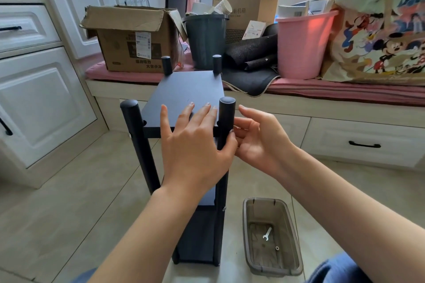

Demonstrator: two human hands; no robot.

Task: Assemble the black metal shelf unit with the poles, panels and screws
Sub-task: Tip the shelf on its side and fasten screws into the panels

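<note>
Two hands are set at the near right corner of the shelf unit (pixel 184 122), which stands upright on the tiled floor (pixel 69 190). The left hand (pixel 195 145) is laid flat, fingers straight, on the top panel (pixel 184 92), its thumb against the near right pole (pixel 226 119); nothing is gripped. The right hand (pixel 257 135) is held just beside that pole, fingers loosely curled; whether a screw is pinched cannot be told. The top panel's fixing at this corner is judged to be in hand. A screw driven through the pole is called for next, then tightening with the spanner (pixel 267 234) left in the tray (pixel 296 248)
</note>
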